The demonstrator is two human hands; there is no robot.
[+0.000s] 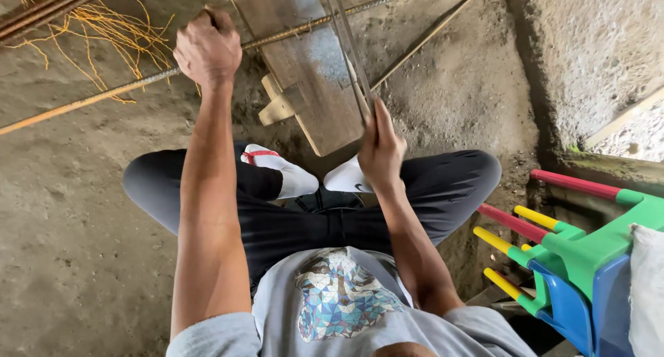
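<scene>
Head view, landmark = weathered grey wooden plank (315, 73) lying on the dirt floor (76, 260).

Left hand (207, 49): fisted tight around one long ribbed steel rebar (104, 94), left of the plank; the bar runs diagonally across the plank's top.

Right hand (380, 149): at the plank's near end, fingers closed on one thin flat metal bar (346, 46) that lies lengthwise along the plank.

One small wooden block (277, 108) touches the plank's left edge.

Two white-socked feet (294, 177) just below the plank's near end.

One bundle of orange strands (111, 28), far left of the plank.

Stacked plastic chairs (588, 260), green and blue, well right of it.
</scene>
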